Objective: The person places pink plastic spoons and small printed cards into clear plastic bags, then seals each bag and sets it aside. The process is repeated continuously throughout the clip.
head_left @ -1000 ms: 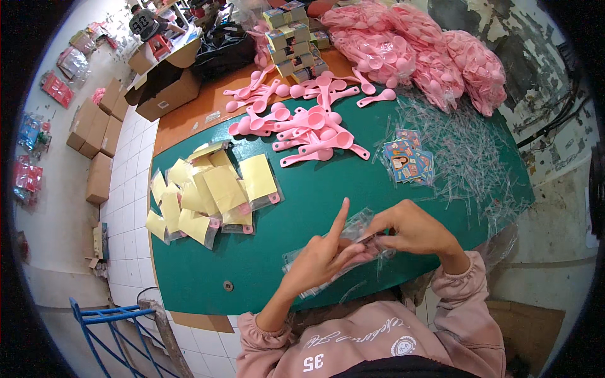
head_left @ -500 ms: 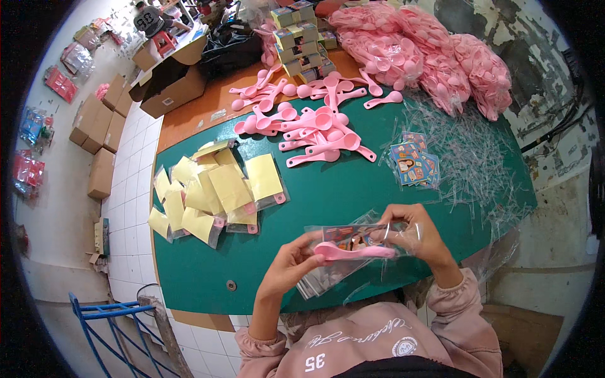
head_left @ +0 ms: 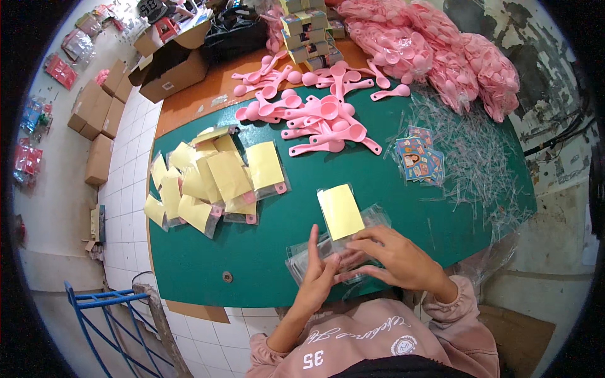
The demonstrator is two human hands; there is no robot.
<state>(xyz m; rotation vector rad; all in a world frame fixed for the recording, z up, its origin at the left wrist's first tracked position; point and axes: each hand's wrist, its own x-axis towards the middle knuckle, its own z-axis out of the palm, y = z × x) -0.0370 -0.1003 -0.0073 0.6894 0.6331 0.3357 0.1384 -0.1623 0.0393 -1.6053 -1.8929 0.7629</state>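
A clear plastic packet with a yellow card is in front of me, its card side up. My right hand has curled fingers at the packet's near end, pinching it. My left hand is beside that end, with its index finger stretched up and thumb apart. A stack of clear plastic bags lies under both hands. The pink spoon seen earlier is mostly hidden by the packet and my fingers.
Filled packets with yellow cards lie at the left. Loose pink spoons form a pile farther back. Blue printed cards lie at the right beside clear plastic strips. Bags of pink spoons sit at the back right.
The packet has been turned from lengthwise, with spoon and picture showing, to its yellow side up. My left hand has let go and spread its fingers; my right hand has moved nearer me.
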